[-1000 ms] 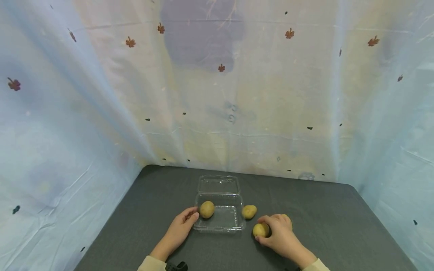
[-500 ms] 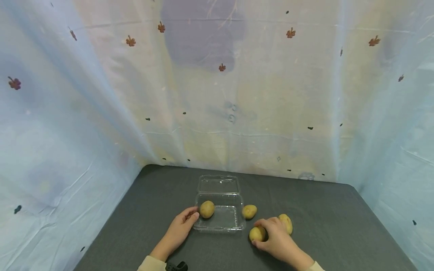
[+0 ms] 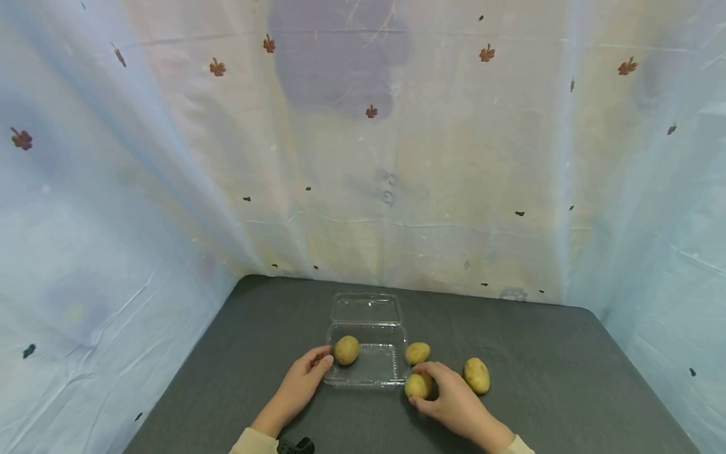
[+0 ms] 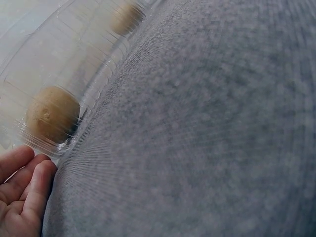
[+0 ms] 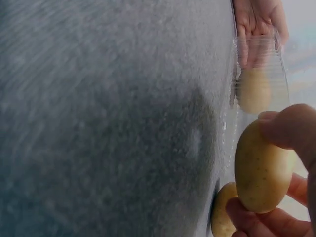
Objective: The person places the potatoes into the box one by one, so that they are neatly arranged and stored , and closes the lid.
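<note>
My right hand (image 3: 454, 400) pinches a yellow potato (image 3: 416, 386) between thumb and fingers, close to the front right corner of a clear plastic clamshell box (image 3: 377, 366). The right wrist view shows this potato upright in the grip, the thumb on its upper end. With its lid (image 3: 365, 309) folded back, the box has a browner potato (image 3: 346, 350) inside at the left. My left hand (image 3: 300, 381) rests its nearly straight fingers (image 4: 42, 170) against the box's left end. Another potato (image 3: 418, 354) lies right beside the box's right wall.
Farther right on the dark grey table (image 3: 544, 378) lies one more potato (image 3: 477, 376). A patterned plastic curtain (image 3: 442, 157) closes off the back and both sides. A black strap (image 3: 296, 446) shows near the left sleeve (image 3: 254, 441).
My right hand has carried its potato leftward, up to the box's front right corner. The rightmost potato, hidden behind the hand before, now shows fully. The left hand and the box have stayed put.
</note>
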The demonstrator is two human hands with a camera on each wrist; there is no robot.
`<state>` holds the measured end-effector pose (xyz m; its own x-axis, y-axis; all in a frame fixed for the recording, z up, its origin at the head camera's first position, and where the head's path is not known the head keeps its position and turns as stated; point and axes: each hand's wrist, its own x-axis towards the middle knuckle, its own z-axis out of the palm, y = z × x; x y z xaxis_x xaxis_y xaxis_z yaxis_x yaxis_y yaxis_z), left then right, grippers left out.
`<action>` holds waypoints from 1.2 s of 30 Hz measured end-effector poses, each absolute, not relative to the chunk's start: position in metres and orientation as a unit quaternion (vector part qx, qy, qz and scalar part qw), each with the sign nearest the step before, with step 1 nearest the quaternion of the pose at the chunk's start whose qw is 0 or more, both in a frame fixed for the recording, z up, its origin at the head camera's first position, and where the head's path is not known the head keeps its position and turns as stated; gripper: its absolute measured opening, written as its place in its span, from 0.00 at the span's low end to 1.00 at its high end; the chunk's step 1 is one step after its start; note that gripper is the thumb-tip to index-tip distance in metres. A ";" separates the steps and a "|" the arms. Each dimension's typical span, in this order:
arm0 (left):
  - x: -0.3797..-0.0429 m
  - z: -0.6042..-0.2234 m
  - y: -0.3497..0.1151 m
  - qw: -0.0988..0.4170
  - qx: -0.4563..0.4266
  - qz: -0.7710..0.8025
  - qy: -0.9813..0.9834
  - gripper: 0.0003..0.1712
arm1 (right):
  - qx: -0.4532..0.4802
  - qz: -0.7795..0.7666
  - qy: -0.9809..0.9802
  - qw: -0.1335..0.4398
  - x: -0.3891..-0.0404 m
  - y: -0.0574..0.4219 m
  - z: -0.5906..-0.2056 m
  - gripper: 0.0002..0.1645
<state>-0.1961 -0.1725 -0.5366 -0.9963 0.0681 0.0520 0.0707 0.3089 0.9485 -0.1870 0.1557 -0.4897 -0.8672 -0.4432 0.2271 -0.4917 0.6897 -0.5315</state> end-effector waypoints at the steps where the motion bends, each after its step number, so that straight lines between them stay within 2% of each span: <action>1: -0.196 -0.536 -0.172 0.001 -0.043 -0.587 -0.808 0.31 | 0.254 0.304 -0.917 0.048 -0.187 0.154 -0.490 0.29; 7: -0.196 -0.537 -0.172 -0.002 -0.045 -0.588 -0.807 0.31 | 0.247 0.312 -0.915 0.073 -0.187 0.150 -0.491 0.31; 20: -0.198 -0.539 -0.172 0.000 -0.044 -0.585 -0.810 0.30 | 0.227 0.354 -0.907 0.007 -0.189 0.160 -0.485 0.32; 30: -0.198 -0.539 -0.172 0.001 -0.043 -0.579 -0.814 0.31 | 0.151 0.362 -0.919 0.046 -0.196 0.161 -0.474 0.30; 36: -0.198 -0.539 -0.172 -0.001 -0.047 -0.580 -0.813 0.31 | 0.156 0.395 -0.902 0.080 -0.200 0.149 -0.464 0.32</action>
<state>-0.1982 -0.1723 -0.5388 -0.9956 0.0779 0.0528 0.0753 0.3217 0.9439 -0.2001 0.1485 -0.4641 -0.9385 -0.2187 0.2673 -0.3448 0.6395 -0.6871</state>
